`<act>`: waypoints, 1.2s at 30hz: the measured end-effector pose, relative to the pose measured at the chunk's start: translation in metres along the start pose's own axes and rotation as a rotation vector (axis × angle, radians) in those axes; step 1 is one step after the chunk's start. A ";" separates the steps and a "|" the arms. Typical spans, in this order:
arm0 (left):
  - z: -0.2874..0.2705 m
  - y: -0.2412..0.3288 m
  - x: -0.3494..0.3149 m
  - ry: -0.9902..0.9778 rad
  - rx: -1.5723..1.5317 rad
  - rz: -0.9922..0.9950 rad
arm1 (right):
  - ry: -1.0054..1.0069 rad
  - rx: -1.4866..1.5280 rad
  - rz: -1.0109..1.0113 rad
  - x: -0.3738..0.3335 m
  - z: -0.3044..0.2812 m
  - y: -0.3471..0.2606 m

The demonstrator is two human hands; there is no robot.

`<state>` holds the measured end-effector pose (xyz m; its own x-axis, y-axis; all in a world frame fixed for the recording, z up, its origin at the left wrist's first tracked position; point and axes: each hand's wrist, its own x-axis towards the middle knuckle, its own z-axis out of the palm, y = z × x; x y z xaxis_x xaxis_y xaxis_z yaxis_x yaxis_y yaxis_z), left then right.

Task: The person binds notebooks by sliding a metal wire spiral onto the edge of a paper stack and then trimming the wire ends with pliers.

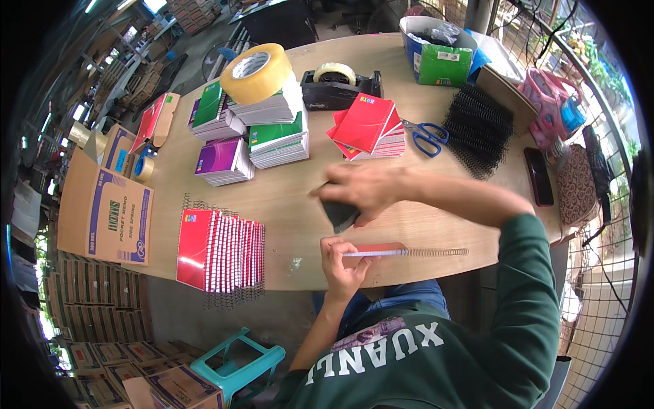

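Observation:
My left hand [343,266] pinches a thin red-covered memo pad [373,251] on edge near the table's front. A wire spring coil [439,252] runs out to the right from the pad's end. Above it, my right hand [364,187] is closed around a dark block-like object [339,214]; motion blurs the hand, and the object's kind is unclear. To the left stands a row of red memo pads [216,249] with coils sticking out at both ends. Beyond my right hand lies a stack of red pads [368,127] without visible coils.
Purple pads [221,160] and green pads [278,140] are stacked at the back left, under a tape roll [253,71]. Behind are a tape dispenser [340,88], blue scissors [429,140] and black coils [479,129]. A phone [538,176] lies right; a carton [109,215], left.

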<state>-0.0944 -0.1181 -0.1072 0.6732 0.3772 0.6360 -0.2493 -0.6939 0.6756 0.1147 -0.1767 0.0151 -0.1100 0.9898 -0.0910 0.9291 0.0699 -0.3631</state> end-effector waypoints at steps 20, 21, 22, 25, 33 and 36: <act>0.023 0.002 0.031 -0.137 -0.130 -0.049 | 0.378 0.812 0.241 -0.140 0.070 0.008; 0.023 0.001 0.031 -0.140 -0.120 -0.027 | 0.365 0.626 0.331 -0.138 0.070 0.007; 0.024 0.001 0.030 -0.138 -0.116 -0.007 | 0.331 0.779 0.225 -0.139 0.068 0.009; 0.026 -0.003 0.029 -0.152 -0.168 -0.077 | 0.221 0.601 0.197 -0.134 0.057 -0.004; 0.026 -0.008 0.026 -0.167 -0.212 -0.093 | 0.409 0.410 0.379 -0.124 0.047 -0.009; 0.026 -0.010 0.028 -0.177 -0.222 -0.087 | 0.401 1.139 0.073 -0.131 0.059 0.009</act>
<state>-0.0551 -0.1160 -0.1059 0.8047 0.3036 0.5102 -0.3184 -0.5047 0.8025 0.1165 -0.3129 -0.0310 0.2351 0.9691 0.0752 0.0626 0.0621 -0.9961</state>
